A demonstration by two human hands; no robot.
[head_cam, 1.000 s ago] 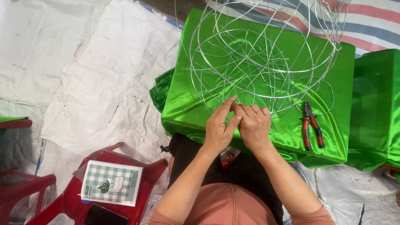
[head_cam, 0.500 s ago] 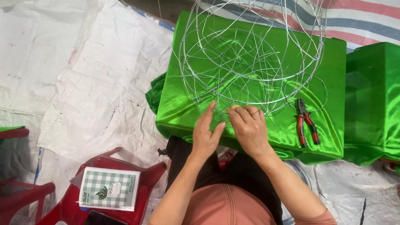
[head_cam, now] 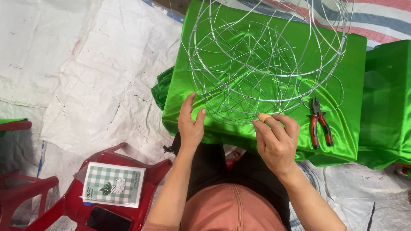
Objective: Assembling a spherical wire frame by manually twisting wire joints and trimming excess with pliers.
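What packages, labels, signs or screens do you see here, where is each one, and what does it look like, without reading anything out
Booklet or flat packet: lying on the red plastic chair at lower left; rectangular, green-and-white check with a small plant picture and a white edge.
Phone: on the same chair, just below the booklet, partly under it; dark rectangular screen, switched off.
No signs or other labels show.

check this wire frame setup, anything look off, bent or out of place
Nothing stands out. The wire frame sits on the green cloth, with the left hand and right hand at its near rim. The pliers lie flat beside it. The cloth is only bunched at its left corner.
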